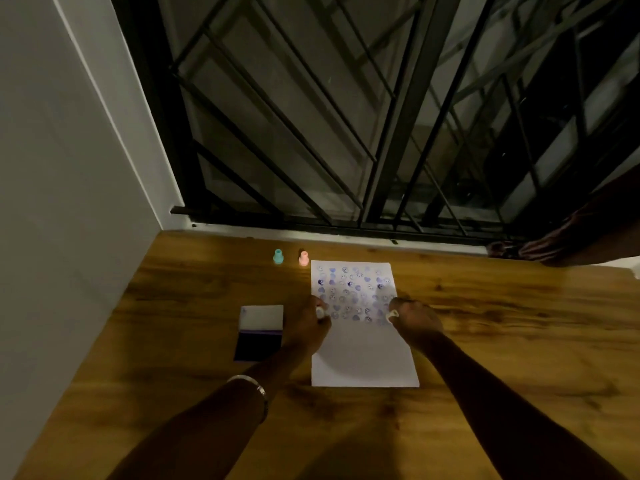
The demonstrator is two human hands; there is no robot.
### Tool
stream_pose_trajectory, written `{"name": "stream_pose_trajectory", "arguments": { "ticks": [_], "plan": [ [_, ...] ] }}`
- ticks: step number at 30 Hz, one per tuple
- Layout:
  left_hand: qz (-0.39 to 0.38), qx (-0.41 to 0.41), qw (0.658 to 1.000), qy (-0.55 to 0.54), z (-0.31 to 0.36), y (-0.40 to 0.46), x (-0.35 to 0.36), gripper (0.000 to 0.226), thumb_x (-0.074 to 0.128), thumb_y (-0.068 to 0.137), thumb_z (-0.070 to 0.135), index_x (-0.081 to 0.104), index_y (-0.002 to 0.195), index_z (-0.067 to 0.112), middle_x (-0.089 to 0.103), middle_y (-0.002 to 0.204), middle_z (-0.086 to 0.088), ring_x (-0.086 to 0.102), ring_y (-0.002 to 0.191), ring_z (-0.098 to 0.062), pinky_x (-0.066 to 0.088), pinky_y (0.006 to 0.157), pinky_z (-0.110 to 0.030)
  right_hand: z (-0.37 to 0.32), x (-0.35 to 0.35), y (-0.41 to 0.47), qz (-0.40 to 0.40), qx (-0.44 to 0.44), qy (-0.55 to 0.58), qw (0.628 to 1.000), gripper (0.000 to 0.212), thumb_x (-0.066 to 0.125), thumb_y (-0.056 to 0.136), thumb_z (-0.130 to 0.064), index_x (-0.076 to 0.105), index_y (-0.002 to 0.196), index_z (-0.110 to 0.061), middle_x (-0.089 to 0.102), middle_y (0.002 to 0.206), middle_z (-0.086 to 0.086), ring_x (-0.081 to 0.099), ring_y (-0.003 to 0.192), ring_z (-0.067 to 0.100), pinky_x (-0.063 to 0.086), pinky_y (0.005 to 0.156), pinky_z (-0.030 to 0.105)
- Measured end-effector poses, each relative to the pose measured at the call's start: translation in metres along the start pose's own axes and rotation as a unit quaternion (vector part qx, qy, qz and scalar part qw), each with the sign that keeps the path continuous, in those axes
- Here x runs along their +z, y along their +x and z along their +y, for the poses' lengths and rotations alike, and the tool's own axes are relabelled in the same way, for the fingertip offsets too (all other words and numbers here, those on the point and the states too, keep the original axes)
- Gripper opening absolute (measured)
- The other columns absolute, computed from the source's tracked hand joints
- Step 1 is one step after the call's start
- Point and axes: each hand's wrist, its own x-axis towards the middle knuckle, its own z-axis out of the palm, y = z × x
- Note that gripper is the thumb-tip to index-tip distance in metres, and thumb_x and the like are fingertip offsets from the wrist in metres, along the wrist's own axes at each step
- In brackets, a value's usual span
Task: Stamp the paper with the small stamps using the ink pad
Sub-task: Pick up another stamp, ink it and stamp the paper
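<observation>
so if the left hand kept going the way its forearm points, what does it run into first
Probably nothing solid. The left hand, gripping a small stamp, points up and right across the stamped paper toward the window sill. The teal stamp and pink stamp sit left of that line.

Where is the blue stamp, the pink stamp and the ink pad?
blue stamp (278, 256): head view, on its body.
pink stamp (303, 258): head view, on its body.
ink pad (258, 346): head view, on its dark inked surface.
</observation>
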Motion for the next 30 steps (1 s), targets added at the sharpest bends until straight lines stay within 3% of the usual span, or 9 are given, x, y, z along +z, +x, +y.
{"name": "stream_pose_trajectory", "arguments": {
  "ticks": [3, 6, 9, 12, 15, 19, 26, 30],
  "plan": [
    [0.003, -0.005, 1.000, 0.005, -0.002, 0.000, 0.004, 0.020, 0.059, 0.090, 0.022, 0.058, 0.109, 0.017, 0.066, 0.110, -0.007, 0.063, 0.100, -0.021, 0.047, 0.071, -0.021, 0.001, 0.002, 0.000, -0.024, -0.003, -0.007, 1.000, 0.027, 0.038, 0.102, -0.027, 0.055, 0.116, -0.010, 0.067, 0.101, 0.012, 0.067, 0.086, 0.025, 0.055, 0.072, 0.033],
    [0.004, -0.010, 1.000, 0.010, -0.004, 0.001, 0.005, 0.020, 0.059, 0.090, 0.023, 0.058, 0.108, 0.018, 0.066, 0.111, -0.006, 0.063, 0.103, -0.021, 0.052, 0.078, -0.027, 0.001, 0.000, 0.004, -0.038, 0.040, -0.018, 0.998, 0.028, 0.045, 0.099, -0.026, 0.056, 0.121, -0.012, 0.064, 0.113, 0.014, 0.064, 0.101, 0.034, 0.052, 0.082, 0.041],
    [0.013, 0.000, 1.000, 0.023, -0.005, 0.001, 0.007, 0.019, 0.060, 0.089, 0.024, 0.059, 0.108, 0.018, 0.067, 0.109, -0.005, 0.063, 0.102, -0.020, 0.050, 0.076, -0.025, 0.003, 0.003, 0.001, -0.028, 0.027, 0.030, 0.999, 0.032, 0.041, 0.102, -0.021, 0.049, 0.128, -0.004, 0.064, 0.114, 0.015, 0.065, 0.099, 0.028, 0.057, 0.082, 0.036],
    [0.022, 0.013, 0.999, 0.035, -0.007, 0.000, 0.008, 0.018, 0.059, 0.089, 0.026, 0.059, 0.105, 0.018, 0.067, 0.105, -0.004, 0.063, 0.098, -0.019, 0.049, 0.074, -0.024, 0.001, 0.000, 0.001, -0.039, 0.021, -0.003, 0.999, 0.032, 0.042, 0.102, -0.021, 0.048, 0.129, -0.005, 0.063, 0.117, 0.015, 0.064, 0.103, 0.030, 0.056, 0.087, 0.037],
    [0.024, 0.027, 0.998, 0.056, -0.009, 0.000, 0.011, 0.018, 0.057, 0.089, 0.029, 0.060, 0.104, 0.018, 0.067, 0.102, -0.004, 0.064, 0.096, -0.018, 0.057, 0.081, -0.032, -0.002, -0.001, 0.006, -0.027, 0.013, -0.013, 0.999, 0.031, 0.040, 0.103, -0.023, 0.052, 0.126, -0.005, 0.066, 0.113, 0.012, 0.067, 0.096, 0.024, 0.059, 0.083, 0.033],
    [0.019, 0.031, 0.997, 0.067, -0.011, -0.004, 0.016, 0.017, 0.051, 0.092, 0.034, 0.057, 0.105, 0.024, 0.067, 0.098, 0.002, 0.065, 0.090, -0.014, 0.056, 0.076, -0.026, -0.001, -0.003, 0.010, -0.036, -0.005, -0.017, 0.999, 0.029, 0.042, 0.102, -0.022, 0.061, 0.114, -0.004, 0.070, 0.103, 0.011, 0.069, 0.085, 0.020, 0.058, 0.074, 0.027],
    [0.002, 0.019, 0.998, 0.059, -0.011, -0.007, 0.020, 0.016, 0.046, 0.093, 0.037, 0.055, 0.100, 0.027, 0.066, 0.090, 0.002, 0.065, 0.083, -0.013, 0.054, 0.069, -0.024, 0.001, 0.004, 0.007, -0.008, -0.008, 0.003, 1.000, 0.025, 0.054, 0.097, -0.022, 0.062, 0.116, -0.007, 0.068, 0.114, 0.011, 0.066, 0.098, 0.023, 0.057, 0.084, 0.032],
    [0.019, 0.014, 0.998, 0.057, -0.006, -0.007, 0.016, 0.016, 0.050, 0.092, 0.035, 0.056, 0.103, 0.025, 0.067, 0.095, 0.002, 0.064, 0.087, -0.014, 0.053, 0.072, -0.024, 0.000, 0.001, 0.008, -0.014, -0.007, 0.004, 1.000, 0.024, 0.057, 0.095, -0.023, 0.063, 0.112, -0.008, 0.069, 0.108, 0.010, 0.067, 0.091, 0.021, 0.057, 0.078, 0.029]
  ]
}}
